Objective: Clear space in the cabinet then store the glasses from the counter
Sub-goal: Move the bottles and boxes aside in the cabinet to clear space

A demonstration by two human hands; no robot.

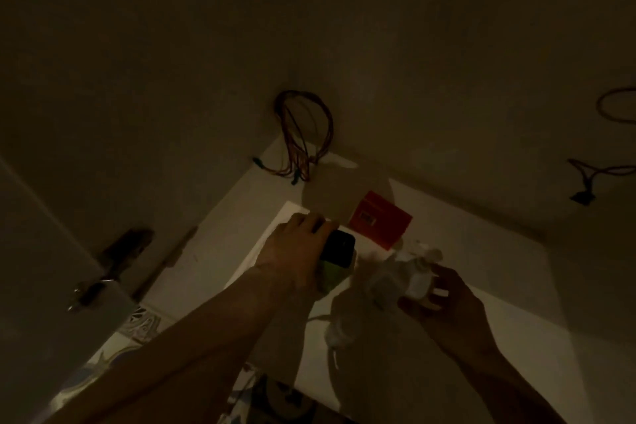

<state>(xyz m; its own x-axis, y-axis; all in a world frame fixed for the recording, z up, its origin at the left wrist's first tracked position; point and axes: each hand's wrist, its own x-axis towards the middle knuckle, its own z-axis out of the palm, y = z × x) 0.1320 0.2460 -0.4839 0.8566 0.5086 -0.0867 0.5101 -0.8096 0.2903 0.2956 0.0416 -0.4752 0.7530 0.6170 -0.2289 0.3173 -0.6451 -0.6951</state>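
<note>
Cabinet shelf [481,268], dim: left hand [296,251] closed around a black-capped container [335,256]; right hand [444,299] grips a white bundle [406,275]. Red box [380,218] sits behind.

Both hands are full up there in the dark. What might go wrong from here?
1. The left hand holds a black-capped container from above, by its top; it could slip or tip on the way out.
2. The right hand holds a loose white bundle with a cord hanging down; the cord may snag the shelf edge or drag the red box.
3. Low light hides detail, and bare wires hang close behind.
</note>
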